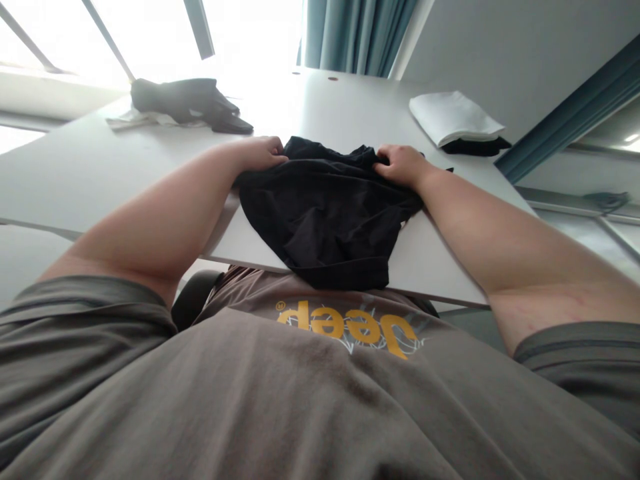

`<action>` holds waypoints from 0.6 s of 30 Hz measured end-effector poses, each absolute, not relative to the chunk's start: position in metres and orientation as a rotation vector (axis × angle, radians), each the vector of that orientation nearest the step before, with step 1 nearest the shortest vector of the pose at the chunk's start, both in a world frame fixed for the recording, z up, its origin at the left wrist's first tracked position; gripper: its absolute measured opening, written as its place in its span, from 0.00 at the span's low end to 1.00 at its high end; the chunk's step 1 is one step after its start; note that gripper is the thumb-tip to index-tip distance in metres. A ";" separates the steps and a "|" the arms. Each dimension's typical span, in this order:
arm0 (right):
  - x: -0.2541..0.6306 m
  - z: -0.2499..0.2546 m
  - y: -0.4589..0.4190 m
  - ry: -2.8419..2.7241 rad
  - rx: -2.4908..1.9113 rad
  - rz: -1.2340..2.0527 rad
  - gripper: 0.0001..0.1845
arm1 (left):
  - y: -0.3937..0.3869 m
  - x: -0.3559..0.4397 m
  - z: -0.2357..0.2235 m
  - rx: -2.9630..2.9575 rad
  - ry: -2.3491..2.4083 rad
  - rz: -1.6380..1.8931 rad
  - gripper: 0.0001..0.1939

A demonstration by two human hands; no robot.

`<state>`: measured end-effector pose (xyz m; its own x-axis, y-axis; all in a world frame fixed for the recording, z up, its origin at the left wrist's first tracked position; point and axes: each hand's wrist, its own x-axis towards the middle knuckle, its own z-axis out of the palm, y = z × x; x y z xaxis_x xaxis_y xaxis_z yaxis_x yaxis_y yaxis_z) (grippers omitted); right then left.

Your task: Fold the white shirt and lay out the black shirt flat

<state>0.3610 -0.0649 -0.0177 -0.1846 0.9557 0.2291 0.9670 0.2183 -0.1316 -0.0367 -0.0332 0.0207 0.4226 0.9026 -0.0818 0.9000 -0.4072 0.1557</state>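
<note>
A black cloth garment (325,213) lies rumpled on the white table in front of my body, its near end reaching the table's front edge. Its exact kind cannot be made out. My left hand (265,153) grips the far left corner, fingers curled into the cloth. On the far right side, my right hand (400,164) is closed on the same garment, the thumb on the near side. Between the hands the far edge is bunched and uneven. Part of the cloth is hidden under my right hand and wrist.
The white table (320,107) runs away toward a bright window. A loose pile of dark and white clothes (185,103) lies at the far left. Folded white cloth (455,117) rests on folded black cloth (477,146) at the far right. Blue curtains (357,37) hang behind.
</note>
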 end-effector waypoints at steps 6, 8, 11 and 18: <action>0.359 -0.016 -0.067 -2.221 -1.835 -0.040 0.25 | -0.024 -0.039 0.016 2.454 1.600 0.068 0.42; 0.359 -0.016 -0.067 -2.220 -1.834 -0.044 0.25 | -0.020 -0.040 0.013 2.450 1.598 0.075 0.45; 0.359 -0.016 -0.067 -2.219 -1.833 -0.058 0.24 | -0.018 -0.041 0.012 2.452 1.595 0.083 0.46; 0.354 -0.013 -0.073 -2.225 -1.821 -0.043 0.26 | -0.026 -0.037 0.017 2.444 1.621 0.090 0.42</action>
<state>0.3542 -0.0727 -0.0132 -0.1770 0.9589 0.2219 0.9668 0.2116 -0.1433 -0.0370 -0.0256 0.0165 0.3944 0.9167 -0.0636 0.9041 -0.3748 0.2052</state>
